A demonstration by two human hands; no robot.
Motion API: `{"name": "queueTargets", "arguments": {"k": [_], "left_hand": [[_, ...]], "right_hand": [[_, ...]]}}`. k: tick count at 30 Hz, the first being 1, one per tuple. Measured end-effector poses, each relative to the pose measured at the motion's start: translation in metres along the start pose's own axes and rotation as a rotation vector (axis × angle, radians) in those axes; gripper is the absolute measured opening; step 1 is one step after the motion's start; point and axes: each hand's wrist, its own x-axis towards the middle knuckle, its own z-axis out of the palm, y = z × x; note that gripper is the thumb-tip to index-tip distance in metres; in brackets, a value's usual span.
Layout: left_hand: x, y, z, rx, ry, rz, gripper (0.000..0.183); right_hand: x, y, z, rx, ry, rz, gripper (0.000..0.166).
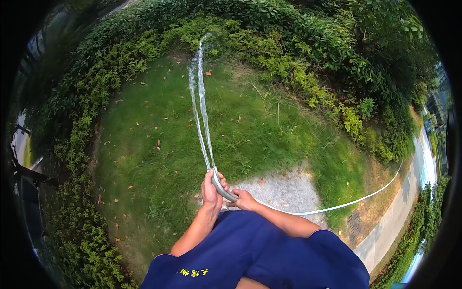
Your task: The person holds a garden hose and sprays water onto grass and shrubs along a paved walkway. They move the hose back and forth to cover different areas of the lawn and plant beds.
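Observation:
My left hand grips a garden hose close to its outlet, with the thumb up at the hose's end. Farther down, my right hand is closed around the same hose. Two streams of water leave the outlet and run forward over the grass, meeting the shrubs at the far side. From my right hand the pale hose trails off to the right, over the paving and the lawn. Fingers hide parts of the outlet and of the gripped length.
A lawn with scattered dry leaves lies before me, bordered by hedges on the left, far side and right. Under my hands is a grey concrete slab. At the right, a drain grate sits beside a paved path.

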Motion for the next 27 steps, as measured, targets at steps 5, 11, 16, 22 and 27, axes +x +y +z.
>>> {"name": "queueTargets", "arguments": {"k": [5,11,16,22,27], "left_hand": [[0.012,-0.006,-0.004,-0.035,0.042,0.075,0.031],[0.027,-0.044,0.039,-0.017,0.135,0.165,0.032],[0.043,-0.078,0.067,0.189,0.272,0.233,0.030],[0.063,-0.123,0.088,0.299,0.329,0.260,0.031],[0.068,-0.142,0.105,0.477,0.270,0.200,0.036]], "right_hand": [[0.022,0.004,-0.014,-0.038,-0.084,-0.101,0.041],[0.029,0.008,-0.077,-0.080,-0.370,-0.114,0.046],[0.017,0.008,-0.131,0.286,-0.404,-0.354,0.051],[0.019,0.012,-0.155,0.687,-0.218,-0.308,0.040],[0.025,0.020,-0.157,0.751,-0.096,-0.195,0.049]]}}
